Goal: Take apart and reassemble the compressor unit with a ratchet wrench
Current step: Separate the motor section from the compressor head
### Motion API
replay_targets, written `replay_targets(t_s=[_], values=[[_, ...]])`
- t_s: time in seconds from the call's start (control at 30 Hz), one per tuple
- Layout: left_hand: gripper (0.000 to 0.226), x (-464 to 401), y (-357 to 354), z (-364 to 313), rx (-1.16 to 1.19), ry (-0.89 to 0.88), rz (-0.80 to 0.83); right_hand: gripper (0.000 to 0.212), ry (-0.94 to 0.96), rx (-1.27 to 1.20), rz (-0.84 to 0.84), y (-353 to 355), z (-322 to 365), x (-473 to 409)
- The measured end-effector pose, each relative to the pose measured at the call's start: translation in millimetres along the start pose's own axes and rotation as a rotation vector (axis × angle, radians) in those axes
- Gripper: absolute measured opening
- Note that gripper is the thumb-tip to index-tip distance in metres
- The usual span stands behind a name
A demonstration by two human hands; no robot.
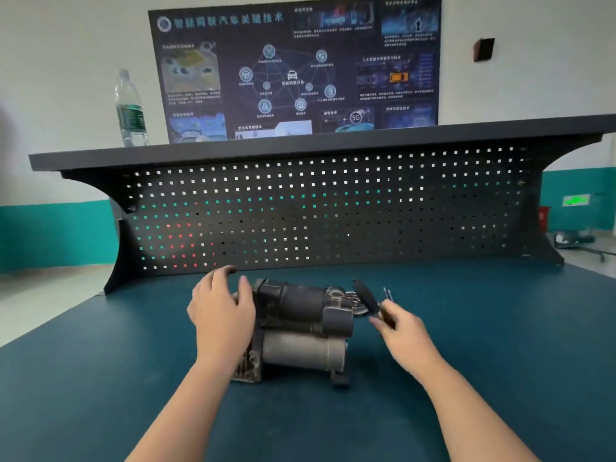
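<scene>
Compressor unit [300,328] lies at frame center on the bench [100,378], long axis left-right. My left hand [221,315] rests spread on its left end, nearer; my right hand [405,328] pinches the ratchet wrench [368,298] just right of it.

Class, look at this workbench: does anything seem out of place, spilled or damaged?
Nothing looks spilled or broken. The one stray item is a water bottle standing upright on the shelf above the pegboard.
</scene>
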State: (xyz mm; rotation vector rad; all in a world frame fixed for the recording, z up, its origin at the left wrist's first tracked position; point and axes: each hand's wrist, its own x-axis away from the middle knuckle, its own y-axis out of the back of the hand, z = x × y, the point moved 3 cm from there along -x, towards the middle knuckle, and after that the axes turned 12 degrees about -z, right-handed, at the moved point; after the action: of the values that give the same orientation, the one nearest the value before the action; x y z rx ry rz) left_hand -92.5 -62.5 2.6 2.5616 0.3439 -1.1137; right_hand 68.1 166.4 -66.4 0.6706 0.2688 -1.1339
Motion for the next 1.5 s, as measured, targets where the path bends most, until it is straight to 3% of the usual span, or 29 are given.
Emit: replay_targets(t_s=[0.13, 0.3, 0.53, 0.7, 0.9, 1.1, 1.3, 1.43, 1.5], values=[[0.023, 3, -19, 19, 0.303, 0.141, 0.174, 0.021, -0.031, 0.336, 0.183, 11, 6, -3], [0.012, 6, -25, 25, 0.348, -0.061, 0.230, 0.013, -0.071, 0.367, 0.204, 30, 10, -9], [0.029, 6, -30, 30, 0.309, -0.094, 0.211, 0.012, -0.207, -0.076, -0.190, 52, 11, -32], [0.036, 8, -31, 31, 0.322, -0.080, 0.207, 0.017, -0.644, -0.633, -0.538, 69, -25, -34], [0.039, 8, -31, 32, 0.315, -0.080, 0.211, 0.015, -0.956, -0.863, -0.632, 63, -52, -9], [0.040, 8, -31, 34, 0.328, -0.088, 0.213, 0.015, -0.932, -0.834, -0.645, 61, -37, -3], [0.058, 8, -30, 32, 0.336, -0.094, 0.212, 0.012, -0.921, -0.698, -0.659, 56, -42, 13], [0.061, 6, -28, 35, 0.348, -0.111, 0.252, 0.050, -0.867, -0.404, -0.678, 56, -45, 19], [0.056, 5, -28, 37, 0.349, -0.113, 0.273, 0.056, -0.851, -0.303, -0.653, 58, -46, 18]])
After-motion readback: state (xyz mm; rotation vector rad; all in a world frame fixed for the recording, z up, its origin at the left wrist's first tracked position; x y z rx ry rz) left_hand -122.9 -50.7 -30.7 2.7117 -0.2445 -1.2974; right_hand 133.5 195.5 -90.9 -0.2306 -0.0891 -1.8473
